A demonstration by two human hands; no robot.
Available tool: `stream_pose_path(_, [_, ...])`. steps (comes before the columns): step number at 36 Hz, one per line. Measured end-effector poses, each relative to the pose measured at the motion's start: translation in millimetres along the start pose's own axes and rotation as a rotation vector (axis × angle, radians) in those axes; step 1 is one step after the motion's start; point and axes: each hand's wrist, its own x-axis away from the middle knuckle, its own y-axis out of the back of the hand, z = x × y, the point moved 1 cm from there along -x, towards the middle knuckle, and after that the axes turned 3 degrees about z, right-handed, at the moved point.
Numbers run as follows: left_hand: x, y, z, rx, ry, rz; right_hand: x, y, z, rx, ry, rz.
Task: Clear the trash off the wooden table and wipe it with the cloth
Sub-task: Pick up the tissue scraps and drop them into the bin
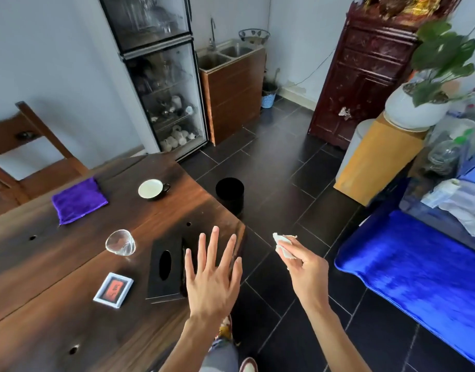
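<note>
Lower centre, the left hand point(213, 275) is spread flat and empty over the table point(69, 264) edge; right hand point(307, 269) pinches a crumpled tissue point(283, 244) above the floor; purple cloth point(79, 201) lies left.

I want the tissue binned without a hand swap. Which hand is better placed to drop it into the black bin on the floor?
Right. The right hand already pinches the crumpled tissue and is off the table edge over the floor, with the black bin ahead of it. The left hand is open and empty above the tissue box.

tissue box point(165, 267) partly behind left hand point(212, 277), chair point(21, 154) cut off
</note>
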Motion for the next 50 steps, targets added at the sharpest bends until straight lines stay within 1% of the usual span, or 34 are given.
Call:
stream_pose_path(8, [-63, -18, -20, 0.001, -0.02, 0.003, -57, -2, -25, -0.018, -0.028, 0.021])
stream_pose_path(18, [-172, -46, -42, 0.031, 0.01, 0.021, -177, -14, -61, 0.1, -0.003, 0.089])
stream_pose_path(25, [-237, -64, -39, 0.037, 0.032, 0.027, -249, -30, -81, 0.123, 0.005, 0.094])
stream_pose_path(33, [-291, -73, -35, 0.033, 0.079, 0.029, -306, -48, -92, 0.101, -0.016, 0.146])
stream_pose_path(37, [-313, -80, -32, 0.031, 0.114, 0.03, -334, -59, -102, 0.087, -0.04, 0.193])
stream_pose_path(44, [-361, -96, -35, 0.016, 0.202, 0.012, -397, -76, -122, -0.026, -0.063, 0.296])
stream_pose_path(50, [-416, -113, -50, 0.014, 0.292, -0.013, -463, -86, -154, -0.006, -0.036, 0.414])
